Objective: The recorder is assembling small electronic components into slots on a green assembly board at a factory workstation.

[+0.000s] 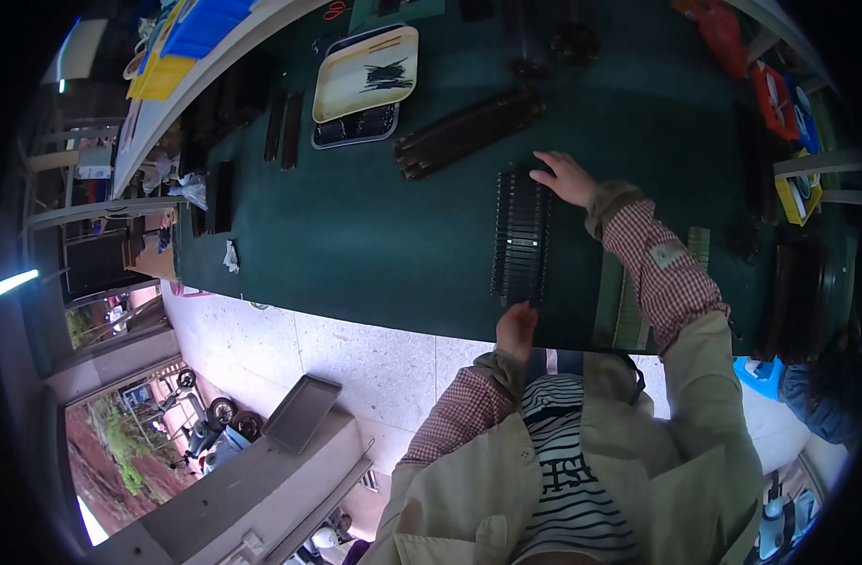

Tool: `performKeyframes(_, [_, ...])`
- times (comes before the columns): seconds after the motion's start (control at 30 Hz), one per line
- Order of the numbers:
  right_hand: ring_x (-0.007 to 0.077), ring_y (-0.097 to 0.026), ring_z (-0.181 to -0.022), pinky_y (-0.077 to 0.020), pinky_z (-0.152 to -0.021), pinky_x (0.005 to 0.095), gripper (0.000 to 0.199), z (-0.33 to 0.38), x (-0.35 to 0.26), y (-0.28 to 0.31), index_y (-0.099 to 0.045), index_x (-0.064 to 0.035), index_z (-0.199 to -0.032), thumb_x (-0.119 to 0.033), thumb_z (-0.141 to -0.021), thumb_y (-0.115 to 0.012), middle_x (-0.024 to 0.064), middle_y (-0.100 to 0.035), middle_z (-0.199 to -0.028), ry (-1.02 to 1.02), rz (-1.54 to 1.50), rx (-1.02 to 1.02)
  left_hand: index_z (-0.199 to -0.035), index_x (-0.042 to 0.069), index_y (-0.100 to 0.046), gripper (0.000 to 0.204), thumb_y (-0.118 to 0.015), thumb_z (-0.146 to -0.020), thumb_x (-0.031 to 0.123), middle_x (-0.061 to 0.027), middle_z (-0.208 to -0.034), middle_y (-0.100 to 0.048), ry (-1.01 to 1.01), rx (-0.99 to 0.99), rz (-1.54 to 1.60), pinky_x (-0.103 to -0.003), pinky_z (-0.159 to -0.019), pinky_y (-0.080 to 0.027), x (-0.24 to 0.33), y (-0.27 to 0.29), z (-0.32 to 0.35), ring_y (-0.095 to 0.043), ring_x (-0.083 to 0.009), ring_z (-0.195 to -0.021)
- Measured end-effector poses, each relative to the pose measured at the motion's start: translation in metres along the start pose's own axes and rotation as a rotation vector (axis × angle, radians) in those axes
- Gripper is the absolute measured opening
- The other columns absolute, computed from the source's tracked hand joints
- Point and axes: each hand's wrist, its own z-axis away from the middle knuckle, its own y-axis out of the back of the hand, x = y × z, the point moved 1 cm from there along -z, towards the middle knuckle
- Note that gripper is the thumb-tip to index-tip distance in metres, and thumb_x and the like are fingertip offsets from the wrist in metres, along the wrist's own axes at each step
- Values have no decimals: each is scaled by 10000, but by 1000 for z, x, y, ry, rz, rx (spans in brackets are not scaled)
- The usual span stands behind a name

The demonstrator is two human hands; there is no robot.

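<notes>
A long dark slatted piece lies upright in the picture on the green tabletop, with small metal pins or ends sticking out along both sides. My left hand is at its near end by the table's front edge, fingers pressed together on that end. Beside the far end is my right hand, its thumb and fingers apart and reaching over the top corner. Nothing shows between the right fingers. Further off lies a bundle of dark brown strips, set at a slant.
A cream tray holding thin dark pieces rests on a dark tray. Narrow dark strips lie left of it. Near my right forearm is a pale ribbed panel. Red, blue and yellow bins line the right side. The table's front edge is close.
</notes>
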Motion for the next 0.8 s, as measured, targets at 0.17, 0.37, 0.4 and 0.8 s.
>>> performKeyframes(0.17, [290,-396,-1175,-318,-991,363,457,-43,32,-35,-462,-61,-1224,-362,-881,-468,141,-444,-1252,-21,87,14,-886,46,-543,131,-574,-760,65,-64,-849,-575,-60,40,97,-307,-789,-440,-3,-23,6,-548,-194,-818])
performKeyframes(0.37, [269,-454,-1072,-361,-933,344,338,-48,28,-40,-560,-55,-1102,-297,-888,-463,87,-525,-1112,125,21,-26,-923,38,-544,167,-540,-757,59,-68,-889,-585,-19,-39,169,-319,-805,-432,15,-60,32,-547,-204,-841])
performKeyframes(0.4, [264,-465,-1047,-369,-920,340,316,-49,30,-41,-579,-51,-1071,-282,-889,-462,78,-539,-1078,142,30,-4,-931,36,-544,175,-531,-757,57,-69,-901,-586,7,-46,192,-323,-810,-428,16,-62,31,-545,-206,-855])
performKeyframes(0.8, [294,-502,-917,-416,-825,384,264,-1,20,-72,-609,-55,-984,-244,-868,-467,85,-565,-968,45,8,246,-939,37,-539,207,-535,-738,82,-75,-973,-572,58,38,134,-346,-847,-388,33,10,5,-518,-223,-913])
